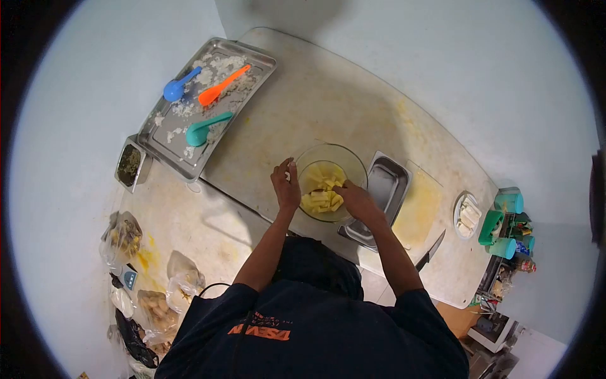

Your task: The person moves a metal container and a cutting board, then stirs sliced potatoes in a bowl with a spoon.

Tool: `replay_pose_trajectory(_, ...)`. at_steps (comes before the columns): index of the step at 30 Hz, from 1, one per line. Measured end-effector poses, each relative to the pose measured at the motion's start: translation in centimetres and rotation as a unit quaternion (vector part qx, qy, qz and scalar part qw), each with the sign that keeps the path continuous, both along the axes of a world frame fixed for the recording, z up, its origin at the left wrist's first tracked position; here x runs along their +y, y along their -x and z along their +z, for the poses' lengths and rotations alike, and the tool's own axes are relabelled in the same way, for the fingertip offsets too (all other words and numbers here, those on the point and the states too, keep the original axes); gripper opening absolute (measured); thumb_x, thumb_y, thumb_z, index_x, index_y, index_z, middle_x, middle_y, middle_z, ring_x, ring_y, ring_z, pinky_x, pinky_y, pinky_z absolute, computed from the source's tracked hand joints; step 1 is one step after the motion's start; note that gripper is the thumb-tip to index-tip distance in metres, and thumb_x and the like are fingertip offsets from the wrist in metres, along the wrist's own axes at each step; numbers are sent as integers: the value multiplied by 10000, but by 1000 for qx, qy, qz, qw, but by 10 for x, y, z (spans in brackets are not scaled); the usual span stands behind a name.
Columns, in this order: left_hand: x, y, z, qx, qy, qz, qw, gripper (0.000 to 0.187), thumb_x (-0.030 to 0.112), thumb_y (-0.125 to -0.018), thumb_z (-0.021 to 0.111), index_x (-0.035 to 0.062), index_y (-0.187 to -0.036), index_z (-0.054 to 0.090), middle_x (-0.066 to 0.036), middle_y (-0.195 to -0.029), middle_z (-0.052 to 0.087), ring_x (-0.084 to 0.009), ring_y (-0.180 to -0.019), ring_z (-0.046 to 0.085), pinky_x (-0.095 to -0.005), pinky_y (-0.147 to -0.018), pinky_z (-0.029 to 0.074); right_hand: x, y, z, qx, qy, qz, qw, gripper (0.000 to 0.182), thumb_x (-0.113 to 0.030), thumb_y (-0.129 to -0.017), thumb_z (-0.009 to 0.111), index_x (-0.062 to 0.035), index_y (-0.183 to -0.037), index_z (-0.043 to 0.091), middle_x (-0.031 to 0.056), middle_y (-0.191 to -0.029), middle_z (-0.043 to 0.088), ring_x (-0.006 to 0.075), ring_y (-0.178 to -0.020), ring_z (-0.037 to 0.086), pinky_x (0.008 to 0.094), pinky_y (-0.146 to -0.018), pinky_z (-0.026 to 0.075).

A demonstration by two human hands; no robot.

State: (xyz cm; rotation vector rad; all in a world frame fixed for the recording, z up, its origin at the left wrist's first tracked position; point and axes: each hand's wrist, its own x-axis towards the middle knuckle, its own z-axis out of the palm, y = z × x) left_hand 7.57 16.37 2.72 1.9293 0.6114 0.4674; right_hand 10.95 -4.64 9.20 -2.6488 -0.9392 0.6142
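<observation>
A clear glass bowl (331,151) stands at the front edge of the worktop, holding several yellow cut sticks (322,201). From the right, my right hand (355,198) reaches over the rim, its fingers closed in among the sticks. At the bowl's left rim is my left hand (285,186), its fingers curled together around something whitish and small that I cannot make out. Beside the bowl on the right lies a metal pan (400,180), partly behind my right hand and forearm. Right of the pan is a yellow-stained cutting board (420,205).
A metal tray (180,163) with white crumbs and blue, orange and green scoops sits at the far left. Next to it is a small metal container (142,174). A knife (430,250) and a plate of white pieces (467,215) lie to the right. Plastic bags (158,309) fill the lower left.
</observation>
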Motion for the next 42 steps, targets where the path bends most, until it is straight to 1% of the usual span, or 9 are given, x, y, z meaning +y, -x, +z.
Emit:
replay_pose_trajectory(3, 1, 0, -6, -9, -40, 4, 999, 344, 326, -1040, 509, 67, -1215, 653, -97, -997, 617, -225, -887, 521, -362, -824, 452, -5, 2, 33, -18, 58, -7, 998, 233, -98, -909, 559, -54, -1135, 597, 194, -1060, 602, 360, -999, 662, 467, -837, 551)
replay_pose_trajectory(6, 0, 0, -7, -25, -23, 3, 999, 299, 276, -1030, 526, 60, -1199, 646, -115, -969, 601, -263, -913, 510, -405, -861, 415, -6, 0, 43, -42, 96, -35, 994, 264, -78, -918, 503, -70, -1159, 609, 172, -1079, 610, 357, -984, 676, 477, -807, 551)
replay_pose_trajectory(12, -1, 1, -4, -12, -9, -1, 1000, 316, 285, -1036, 509, 63, -1223, 633, -111, -987, 583, -266, -942, 496, -409, -872, 414, 6, -16, 22, -177, 138, -28, 974, 184, -83, -855, 602, -20, -1027, 612, 148, -990, 635, 319, -844, 715, 427, -676, 583)
replay_pose_trajectory(15, 2, 1, -2, 9, 0, -11, 1000, 324, 293, -1039, 501, 68, -1233, 629, -104, -994, 573, -265, -957, 486, -409, -884, 412, 18, -17, 21, -213, 157, -47, 963, 153, -82, -811, 644, -12, -940, 684, 156, -942, 645, 290, -828, 715, 378, -637, 579)
replay_pose_trajectory(21, 0, 1, 4, 12, 20, -12, 1000, 326, 292, -1039, 501, 72, -1247, 625, -103, -992, 572, -263, -954, 484, -410, -889, 408, 21, -16, -9, -145, 182, -32, 972, 129, -108, -811, 642, -45, -900, 711, 174, -884, 676, 322, -842, 711, 423, -676, 580)
replay_pose_trajectory(27, 1, 0, -8, -9, -25, 2, 1000, 370, 344, -1042, 502, 66, -1238, 651, -90, -984, 602, -211, -873, 500, -354, -810, 445, 10, -17, -28, -73, 95, -112, 986, 173, -104, -844, 602, -25, -987, 658, 192, -938, 662, 378, -885, 687, 478, -762, 563)
replay_pose_trajectory(33, 1, 0, -5, 3, -4, -10, 1000, 312, 279, -1030, 519, 71, -1233, 633, -110, -982, 576, -265, -930, 493, -407, -859, 416, 4, -15, -37, -2, 84, -76, 994, 189, -139, -883, 560, -9, -1004, 626, 214, -953, 652, 391, -922, 673, 489, -771, 556)
replay_pose_trajectory(36, 2, 0, -5, 4, -1, -9, 1000, 313, 274, -1031, 517, 66, -1234, 634, -114, -977, 578, -268, -930, 498, -409, -861, 415, 4, -7, -46, -22, 44, -97, 994, 147, -64, -797, 627, -23, -931, 672, 239, -910, 674, 410, -925, 668, 499, -784, 542)
replay_pose_trajectory(42, 3, 0, -5, -7, -24, -17, 1000, 332, 287, -1037, 502, 59, -1242, 632, -120, -979, 584, -275, -938, 499, -410, -865, 413, 0, 4, -20, -16, 54, -62, 996, 161, -70, -837, 598, -46, -972, 682, 192, -941, 682, 399, -943, 667, 501, -788, 537)
